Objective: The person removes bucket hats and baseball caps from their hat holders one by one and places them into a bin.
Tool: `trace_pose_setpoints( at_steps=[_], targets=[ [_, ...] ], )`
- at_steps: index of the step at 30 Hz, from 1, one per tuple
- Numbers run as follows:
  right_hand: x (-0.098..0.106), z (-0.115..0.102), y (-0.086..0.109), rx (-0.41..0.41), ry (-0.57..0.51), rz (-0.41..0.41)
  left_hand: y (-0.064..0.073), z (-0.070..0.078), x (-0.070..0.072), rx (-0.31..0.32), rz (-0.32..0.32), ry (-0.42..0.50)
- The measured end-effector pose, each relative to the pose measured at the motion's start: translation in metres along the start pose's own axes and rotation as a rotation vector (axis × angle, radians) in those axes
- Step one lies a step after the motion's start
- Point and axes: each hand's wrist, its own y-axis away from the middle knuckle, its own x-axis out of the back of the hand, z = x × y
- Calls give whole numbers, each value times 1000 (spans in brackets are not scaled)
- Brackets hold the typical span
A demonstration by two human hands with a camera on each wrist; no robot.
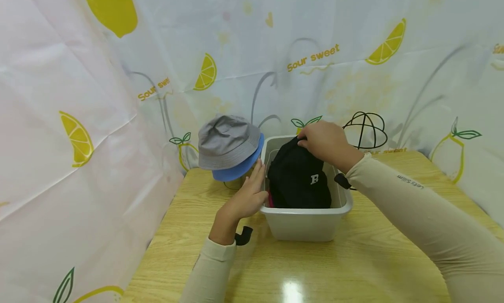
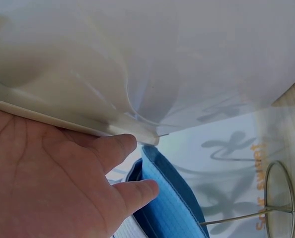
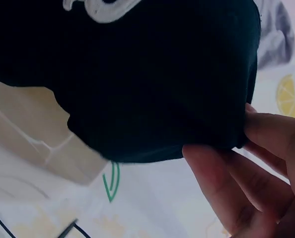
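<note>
A black hat [image 1: 297,174] with a white letter on its front is inside a white plastic bin [image 1: 301,226], its top rising above the rim. My right hand [image 1: 327,141] pinches the hat's upper edge between thumb and fingers; the right wrist view shows the pinched black cloth [image 3: 162,99] up close. Against the bin's left rim lies my left hand [image 1: 248,195], its fingers extended and holding nothing. Just past those fingertips, a grey bucket hat [image 1: 228,141] sits over a blue hat [image 1: 238,169]. A bit of pink [image 1: 270,199] shows beside the black hat.
A thin metal wire stand [image 2: 279,208] is under the grey and blue hats. Behind the bin to the right stands a black wire dome rack [image 1: 364,134]. The wooden table [image 1: 189,259] meets a lemon-print cloth [image 1: 244,53] at the back and sides.
</note>
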Motion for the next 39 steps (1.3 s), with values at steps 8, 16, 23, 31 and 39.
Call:
trace_pose_setpoints(
  at_steps=[8,16,23,31,39],
  targets=[
    [-17,-2,-10,11,-85,-74,0,0,0,-1,-4,8],
    [-29,-11,-17,139,-123,-132,0,1,1,-13,2,12],
    [-36,-16,-16,239,-133,-307,0,0,2,-6,-11,12],
    [-45,-13,-18,375,-173,-382,0,0,2,-3,-17,8],
    [-52,-11,-21,395,-182,-404,0,-2,0,-6,-7,12]
  ],
)
